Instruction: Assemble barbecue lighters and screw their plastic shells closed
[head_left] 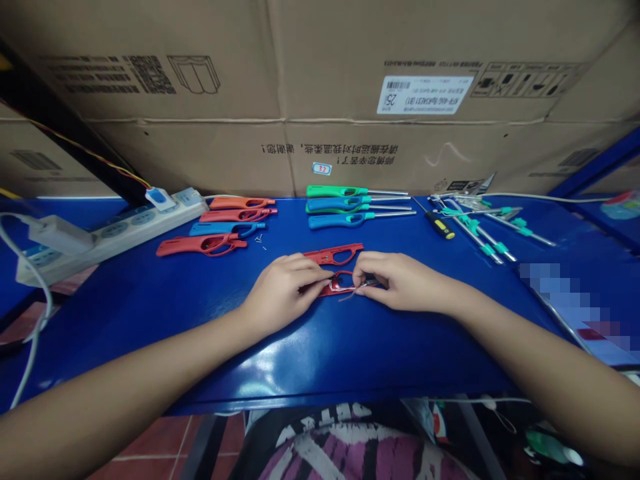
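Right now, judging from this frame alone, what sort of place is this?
Probably a workshop bench for small parts: a red lighter half-shell, a yellow-and-black screwdriver and loose metal tubes with green fittings lie on the blue table.

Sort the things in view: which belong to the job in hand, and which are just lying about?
Likely in the job:
red handle half at the left hand
matching red half beyond it
thin metal piece in the right hand
probably also loose handles, lighters, metal rods, screwdriver

Just lying about, it seems:
power strip
white plug
cardboard box
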Demonstrator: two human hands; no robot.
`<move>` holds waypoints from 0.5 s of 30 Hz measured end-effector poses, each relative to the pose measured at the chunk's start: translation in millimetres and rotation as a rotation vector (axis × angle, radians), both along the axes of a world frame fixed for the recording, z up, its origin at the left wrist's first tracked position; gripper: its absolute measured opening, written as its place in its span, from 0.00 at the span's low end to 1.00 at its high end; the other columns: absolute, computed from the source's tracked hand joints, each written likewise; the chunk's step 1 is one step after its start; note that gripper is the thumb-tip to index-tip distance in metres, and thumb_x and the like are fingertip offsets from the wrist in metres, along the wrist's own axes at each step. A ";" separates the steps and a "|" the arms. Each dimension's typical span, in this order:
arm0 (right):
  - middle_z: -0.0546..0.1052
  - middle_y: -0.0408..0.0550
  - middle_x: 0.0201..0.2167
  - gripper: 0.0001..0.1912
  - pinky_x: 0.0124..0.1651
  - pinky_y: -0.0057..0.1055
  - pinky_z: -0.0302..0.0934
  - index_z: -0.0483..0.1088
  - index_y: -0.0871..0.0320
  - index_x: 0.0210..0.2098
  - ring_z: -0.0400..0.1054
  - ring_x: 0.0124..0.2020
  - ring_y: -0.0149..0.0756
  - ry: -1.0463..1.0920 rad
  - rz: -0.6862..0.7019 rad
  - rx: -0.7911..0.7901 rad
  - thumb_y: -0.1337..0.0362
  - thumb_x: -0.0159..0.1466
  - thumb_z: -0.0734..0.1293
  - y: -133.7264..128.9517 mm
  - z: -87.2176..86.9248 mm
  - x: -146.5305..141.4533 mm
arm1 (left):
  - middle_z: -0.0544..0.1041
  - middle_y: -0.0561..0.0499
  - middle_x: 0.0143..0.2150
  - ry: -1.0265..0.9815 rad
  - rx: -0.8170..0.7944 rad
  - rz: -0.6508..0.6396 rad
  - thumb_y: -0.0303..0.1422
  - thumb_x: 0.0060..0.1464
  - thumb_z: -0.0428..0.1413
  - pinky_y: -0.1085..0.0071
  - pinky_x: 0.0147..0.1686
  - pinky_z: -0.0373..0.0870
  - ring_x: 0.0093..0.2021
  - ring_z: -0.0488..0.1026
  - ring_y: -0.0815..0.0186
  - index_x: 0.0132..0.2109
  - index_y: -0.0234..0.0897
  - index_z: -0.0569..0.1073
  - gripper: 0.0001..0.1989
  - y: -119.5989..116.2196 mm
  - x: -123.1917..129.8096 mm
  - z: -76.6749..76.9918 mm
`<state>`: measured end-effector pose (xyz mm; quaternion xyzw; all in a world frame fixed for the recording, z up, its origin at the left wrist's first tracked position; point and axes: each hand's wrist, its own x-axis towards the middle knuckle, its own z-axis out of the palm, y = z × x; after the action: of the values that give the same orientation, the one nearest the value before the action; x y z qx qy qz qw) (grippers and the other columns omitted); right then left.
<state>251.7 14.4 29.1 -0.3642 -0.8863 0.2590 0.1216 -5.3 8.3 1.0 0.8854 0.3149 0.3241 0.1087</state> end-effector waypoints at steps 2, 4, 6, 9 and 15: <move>0.76 0.44 0.39 0.03 0.38 0.28 0.57 0.71 0.57 0.39 0.68 0.36 0.32 -0.012 0.000 0.004 0.69 0.65 0.68 -0.2 -0.2 -0.2 | 0.84 0.48 0.40 0.020 0.022 0.008 0.30 0.64 0.58 0.63 0.41 0.74 0.40 0.78 0.61 0.46 0.36 0.81 0.08 -1.2 -0.3 0.1; 0.76 0.45 0.39 0.03 0.38 0.28 0.57 0.71 0.57 0.39 0.68 0.36 0.32 -0.016 -0.002 0.006 0.69 0.65 0.68 -0.4 0.0 -0.1 | 0.84 0.48 0.40 0.011 0.036 0.017 0.30 0.64 0.59 0.64 0.41 0.74 0.39 0.78 0.62 0.46 0.36 0.81 0.07 -1.7 -0.1 0.1; 0.76 0.45 0.39 0.03 0.37 0.28 0.57 0.71 0.57 0.38 0.67 0.35 0.31 -0.023 -0.006 0.006 0.69 0.65 0.68 -0.5 0.6 -0.1 | 0.84 0.48 0.39 -0.018 0.039 0.027 0.31 0.63 0.59 0.64 0.39 0.74 0.38 0.78 0.62 0.45 0.35 0.82 0.07 -1.3 0.5 -0.2; 0.76 0.45 0.39 0.03 0.36 0.28 0.56 0.71 0.57 0.39 0.67 0.33 0.31 -0.035 -0.005 0.005 0.69 0.65 0.68 -0.5 1.5 -0.3 | 0.84 0.49 0.38 -0.041 0.009 0.014 0.30 0.63 0.59 0.65 0.39 0.74 0.37 0.79 0.62 0.44 0.35 0.82 0.07 0.4 1.5 -1.3; 0.76 0.44 0.38 0.02 0.36 0.28 0.56 0.71 0.57 0.38 0.67 0.33 0.31 -0.034 -0.010 0.000 0.68 0.65 0.68 -0.2 2.4 -0.3 | 0.85 0.50 0.39 -0.017 -0.019 -0.006 0.29 0.63 0.59 0.64 0.42 0.75 0.39 0.80 0.62 0.44 0.37 0.82 0.07 1.0 2.5 -3.7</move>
<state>251.4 14.2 31.5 -0.3730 -0.8863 0.2524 0.1076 -2.8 9.3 -2.8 0.8826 0.3143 0.3281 0.1206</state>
